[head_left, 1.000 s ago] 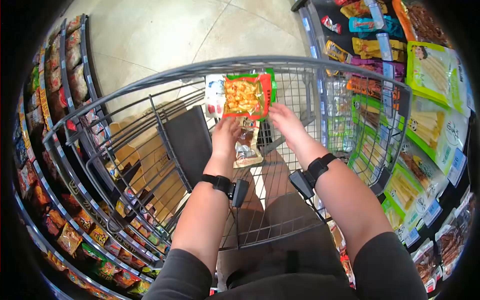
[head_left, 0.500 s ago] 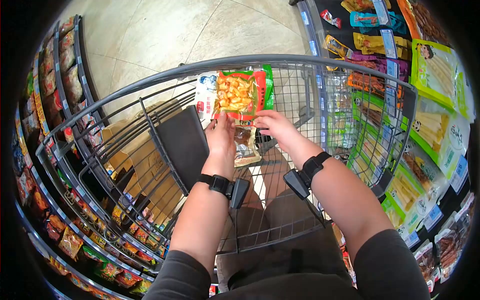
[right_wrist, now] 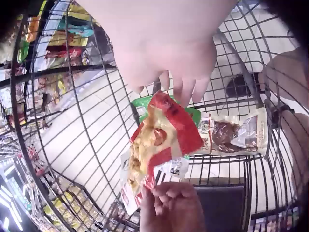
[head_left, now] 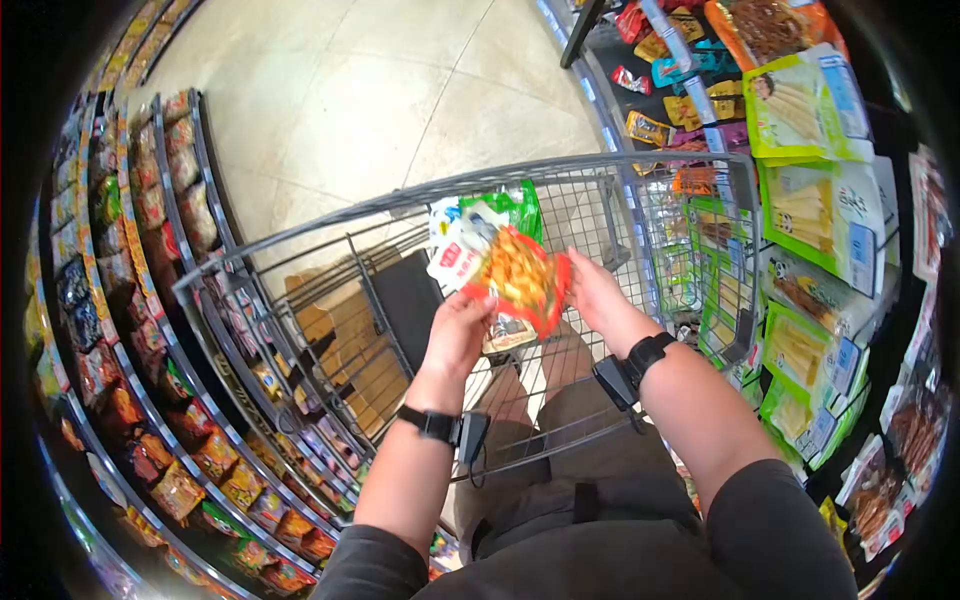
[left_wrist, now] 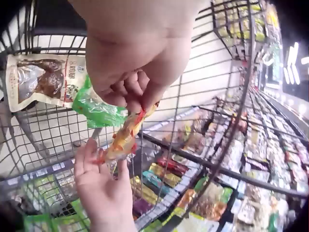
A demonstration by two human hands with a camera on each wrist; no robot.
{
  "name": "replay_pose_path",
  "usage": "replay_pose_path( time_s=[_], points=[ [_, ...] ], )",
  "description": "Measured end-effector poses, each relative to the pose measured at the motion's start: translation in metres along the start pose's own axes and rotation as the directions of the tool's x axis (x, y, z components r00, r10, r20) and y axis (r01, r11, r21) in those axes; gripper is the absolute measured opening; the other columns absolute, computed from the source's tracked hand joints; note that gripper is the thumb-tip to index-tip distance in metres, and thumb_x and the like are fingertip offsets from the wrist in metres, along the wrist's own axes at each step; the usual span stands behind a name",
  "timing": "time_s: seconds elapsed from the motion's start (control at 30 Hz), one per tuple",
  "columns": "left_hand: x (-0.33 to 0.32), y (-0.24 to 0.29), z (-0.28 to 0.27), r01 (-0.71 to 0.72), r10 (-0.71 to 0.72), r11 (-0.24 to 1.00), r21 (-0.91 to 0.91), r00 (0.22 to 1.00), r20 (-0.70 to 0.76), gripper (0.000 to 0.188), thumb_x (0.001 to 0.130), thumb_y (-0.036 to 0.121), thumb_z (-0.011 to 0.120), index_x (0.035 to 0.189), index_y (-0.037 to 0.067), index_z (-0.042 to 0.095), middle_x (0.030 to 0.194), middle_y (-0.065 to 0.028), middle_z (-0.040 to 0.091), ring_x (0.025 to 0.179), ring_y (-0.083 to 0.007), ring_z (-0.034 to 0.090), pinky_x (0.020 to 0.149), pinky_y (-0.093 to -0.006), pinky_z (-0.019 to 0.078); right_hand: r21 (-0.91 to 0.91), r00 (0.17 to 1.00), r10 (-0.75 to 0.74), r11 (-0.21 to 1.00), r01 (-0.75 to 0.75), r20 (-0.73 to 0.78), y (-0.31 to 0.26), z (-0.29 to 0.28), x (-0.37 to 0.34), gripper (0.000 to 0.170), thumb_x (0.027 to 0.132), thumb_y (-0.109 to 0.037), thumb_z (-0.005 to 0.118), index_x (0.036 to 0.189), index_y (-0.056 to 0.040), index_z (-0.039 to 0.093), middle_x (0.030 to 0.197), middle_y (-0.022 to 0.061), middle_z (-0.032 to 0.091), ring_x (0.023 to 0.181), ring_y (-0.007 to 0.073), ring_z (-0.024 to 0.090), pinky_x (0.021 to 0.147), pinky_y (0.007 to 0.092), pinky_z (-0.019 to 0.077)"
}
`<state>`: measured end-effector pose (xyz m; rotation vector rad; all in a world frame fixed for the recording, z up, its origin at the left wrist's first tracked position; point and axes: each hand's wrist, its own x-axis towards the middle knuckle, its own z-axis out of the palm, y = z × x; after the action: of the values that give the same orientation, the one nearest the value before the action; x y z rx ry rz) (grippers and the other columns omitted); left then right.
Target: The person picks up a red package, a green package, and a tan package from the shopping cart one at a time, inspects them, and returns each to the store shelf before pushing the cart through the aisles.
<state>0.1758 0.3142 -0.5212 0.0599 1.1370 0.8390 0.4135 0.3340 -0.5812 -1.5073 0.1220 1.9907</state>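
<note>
- Left hand [head_left: 460,335]: grip pinches the red-edged snack bag [head_left: 520,278].
- Right hand [head_left: 600,298]: grip wide, fingers extended at its other end.
- Green packet [head_left: 522,210] lies in the cart [head_left: 408,308].

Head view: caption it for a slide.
Left hand pinches a red-edged snack bag over the cart, right hand at its far edge.
</note>
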Motion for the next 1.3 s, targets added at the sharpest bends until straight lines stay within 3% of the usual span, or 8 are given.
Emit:
replay_pose_path(
  time_s=[0.17,0.23,0.37,0.63,0.77,0.9,1.17,1.3],
  points=[
    [-0.079,0.042,0.022,0.06,-0.091,0.982,0.179,0.981,0.171,0.021,0.088,0.003,0.071,0.109,0.001,0.071,0.101,-0.0045,0.072,0.085,-0.0122,0.063,0.08,-0.0275,0.0483,-0.125,0.979,0.08,0.99,-0.058,0.185,-0.022,0.008,-0.058,0.046,0.101,-0.035,0.058,0.132,-0.0018,0.051,0.124,0.0111,0.064,0.111,0.0198,0.062,0.089,0.0364,0.0549],
    [-0.102,0.051,0.019,0.017,-0.064,0.959,0.283,0.985,0.158,0.022,0.089,0.002,0.069,0.111,-0.001,0.07,0.101,-0.0044,0.072,0.086,-0.0117,0.063,0.08,-0.0268,0.0486,-0.22,0.895,0.193,0.969,-0.111,0.402,-0.026,0.018,-0.088,0.044,0.102,-0.033,0.058,0.132,-0.0013,0.052,0.121,0.0096,0.066,0.11,0.0178,0.063,0.09,0.0349,0.0546],
    [-0.15,0.066,0.01,-0.105,0.067,0.888,0.447,0.993,0.101,0.028,0.091,0.0,0.065,0.119,0.0,0.066,0.105,-0.0039,0.071,0.095,-0.011,0.063,0.085,-0.0273,0.0501,-0.487,0.886,0.146,0.868,0.098,0.44,-0.009,0.053,-0.137,0.039,0.099,-0.023,0.063,0.132,-0.0032,0.055,0.121,0.0081,0.067,0.106,0.016,0.066,0.088,0.0338,0.0544],
    [-0.298,0.119,0.019,-0.406,0.274,0.792,0.456,0.904,0.328,0.057,0.091,-0.002,0.067,0.142,0.003,0.042,0.136,-0.0077,0.057,0.126,-0.0166,0.054,0.107,-0.037,0.0436,-0.283,0.834,0.007,0.942,0.179,0.551,0.018,0.148,-0.29,0.043,0.096,-0.011,0.066,0.136,-0.0039,0.052,0.128,0.0071,0.063,0.116,0.018,0.062,0.096,0.0343,0.0514],
    [-0.357,0.135,0.011,-0.284,0.131,0.871,0.401,0.921,0.368,0.055,0.092,0.002,0.068,0.141,-0.002,0.043,0.131,-0.0097,0.061,0.12,-0.0168,0.059,0.104,-0.0359,0.0473,-0.284,0.801,-0.089,0.907,0.31,0.591,0.028,0.169,-0.361,0.045,0.096,-0.011,0.065,0.137,-0.0029,0.05,0.129,0.0074,0.062,0.118,0.0179,0.061,0.099,0.035,0.0503],
    [-0.393,0.146,0.004,-0.409,0.138,0.811,0.419,0.829,0.542,0.039,0.094,0.003,0.067,0.13,-0.004,0.056,0.122,-0.0074,0.067,0.11,-0.0135,0.062,0.097,-0.0322,0.0505,-0.138,0.744,-0.212,0.916,0.378,0.634,0.058,0.169,-0.414,0.052,0.094,-0.014,0.067,0.14,0.0011,0.046,0.134,0.0101,0.059,0.122,0.0223,0.059,0.105,0.0404,0.0476],
    [-0.416,0.133,0.033,-0.422,-0.082,0.792,0.441,0.643,0.762,0.035,0.095,0.005,0.065,0.129,-0.004,0.059,0.119,-0.006,0.068,0.105,-0.0107,0.063,0.094,-0.0301,0.0512,0.019,0.766,-0.446,0.869,0.495,0.464,0.103,0.119,-0.488,0.044,0.095,-0.008,0.065,0.136,-0.0002,0.052,0.13,0.0096,0.062,0.118,0.0203,0.061,0.098,0.037,0.0506],
    [-0.413,0.109,0.059,-0.425,-0.162,0.756,0.497,0.615,0.772,0.036,0.095,0.004,0.065,0.129,-0.003,0.058,0.119,-0.0058,0.068,0.106,-0.0109,0.062,0.094,-0.0299,0.0511,0.01,0.772,-0.563,0.81,0.587,0.295,0.122,0.102,-0.531,0.037,0.097,-0.009,0.063,0.132,-0.0033,0.056,0.12,0.0063,0.066,0.097,0.0131,0.064,0.076,0.0275,0.0508]
  ],
)
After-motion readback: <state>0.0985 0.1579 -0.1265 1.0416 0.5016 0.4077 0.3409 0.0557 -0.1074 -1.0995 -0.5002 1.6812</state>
